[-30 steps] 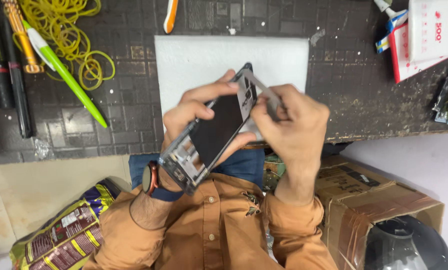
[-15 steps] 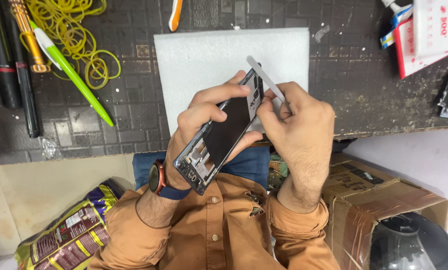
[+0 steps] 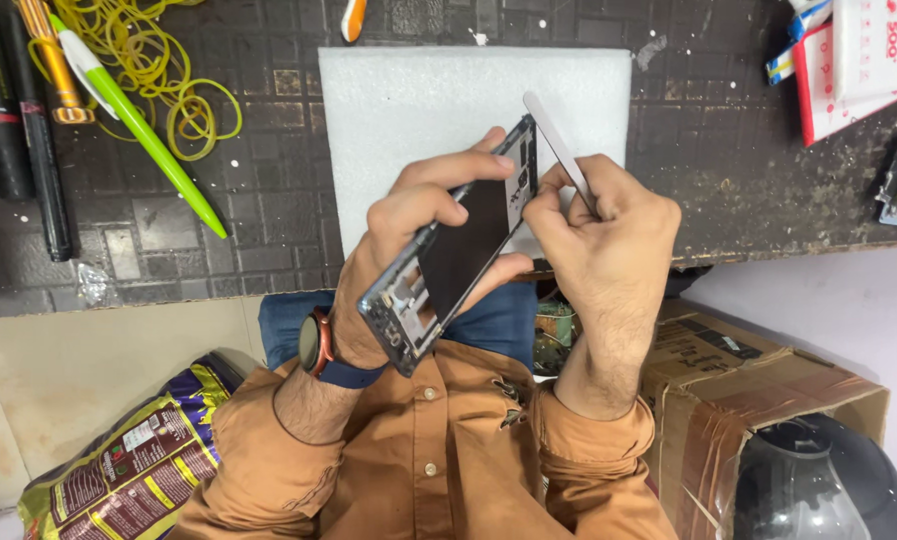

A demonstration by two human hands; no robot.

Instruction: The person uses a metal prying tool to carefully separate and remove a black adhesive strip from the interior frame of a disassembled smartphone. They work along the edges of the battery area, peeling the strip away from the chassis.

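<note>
the opened phone frame [image 3: 464, 245] is in the air above the near edge of the worktop [image 3: 269, 230], in front of the white foam pad [image 3: 419, 120]. its long axis goes diagonal, upper end to the far right, lower end toward the person. the left hand [image 3: 419, 230] is closed around its middle. the right hand [image 3: 609, 240] pinches a thin pale tool [image 3: 559, 145] against the frame's upper end.

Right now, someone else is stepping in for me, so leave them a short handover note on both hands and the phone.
Left hand: grips the opened phone frame, tilted, above the white foam pad.
Right hand: pinches a thin flat pry tool, its lower end at the frame's upper edge.
Done: the frame is open, with its inner parts exposed.
Left: the tool is not yet set down, and the frame is off the pad.
</note>
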